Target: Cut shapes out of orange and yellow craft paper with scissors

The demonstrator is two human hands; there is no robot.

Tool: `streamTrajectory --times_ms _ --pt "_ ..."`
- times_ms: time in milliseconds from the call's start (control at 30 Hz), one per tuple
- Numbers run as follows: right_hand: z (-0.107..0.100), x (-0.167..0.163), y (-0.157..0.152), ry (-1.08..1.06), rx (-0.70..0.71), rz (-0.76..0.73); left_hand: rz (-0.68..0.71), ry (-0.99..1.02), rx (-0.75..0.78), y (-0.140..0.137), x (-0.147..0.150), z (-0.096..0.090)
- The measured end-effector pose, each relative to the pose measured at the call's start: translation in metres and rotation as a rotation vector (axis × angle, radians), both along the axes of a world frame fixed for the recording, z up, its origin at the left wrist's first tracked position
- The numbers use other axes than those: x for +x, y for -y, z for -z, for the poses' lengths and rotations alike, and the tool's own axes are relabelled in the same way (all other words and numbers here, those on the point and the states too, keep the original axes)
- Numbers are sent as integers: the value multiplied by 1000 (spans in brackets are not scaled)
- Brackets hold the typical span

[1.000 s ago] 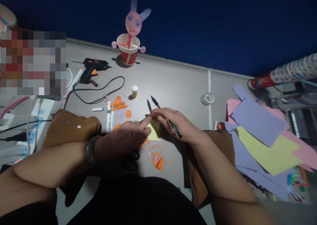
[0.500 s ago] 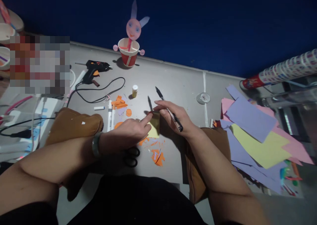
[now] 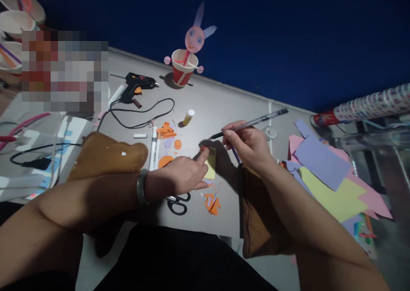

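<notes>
My left hand (image 3: 187,173) lies low over the table with its index finger stretched out. The fingertip presses at the top edge of a small yellow paper piece (image 3: 210,168), where a small red spot shows; I cannot tell what it is. Between the thumb and fingers of my right hand (image 3: 250,148) is a pen (image 3: 264,120), its dark point aimed left and down near that fingertip. Under the right hand pokes out a dark purple stick (image 3: 236,155). Black-handled scissors (image 3: 177,206) lie below my left hand, and orange paper scraps (image 3: 212,204) are beside them.
A glue gun (image 3: 134,86) with its cord, a small yellow bottle (image 3: 188,117) and white markers (image 3: 153,150) lie beyond. A rabbit-faced cup figure (image 3: 184,69) stands at the back. Coloured paper sheets (image 3: 323,158), stacked cups (image 3: 371,101) and a tape roll (image 3: 270,132) are rightward.
The pen has swung round in my right hand, so its point faces left toward the yellow paper. The left finger stays on the paper. The camera view has shifted and tilted.
</notes>
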State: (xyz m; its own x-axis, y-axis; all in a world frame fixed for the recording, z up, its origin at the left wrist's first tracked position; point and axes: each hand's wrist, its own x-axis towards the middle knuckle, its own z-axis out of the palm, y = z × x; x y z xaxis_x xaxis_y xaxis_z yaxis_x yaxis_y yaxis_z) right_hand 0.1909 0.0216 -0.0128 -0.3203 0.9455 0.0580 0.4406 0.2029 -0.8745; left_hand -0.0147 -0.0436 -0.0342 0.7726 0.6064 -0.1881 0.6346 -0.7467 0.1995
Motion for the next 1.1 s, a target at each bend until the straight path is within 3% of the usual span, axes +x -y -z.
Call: streamTrajectory --times_ms 200,333,800,1100 --pt "6 -11 -35 233 28 -308 -10 2 -86 -2 -2 -3" --pt "14 -20 -44 328 47 -425 -1 -3 -90 -3 -3 -7" --pt "23 -27 -50 412 30 -535 2 15 -99 -3 -2 -4" --pt "23 -25 -48 377 -4 -488 -12 30 -134 -4 -4 -3"
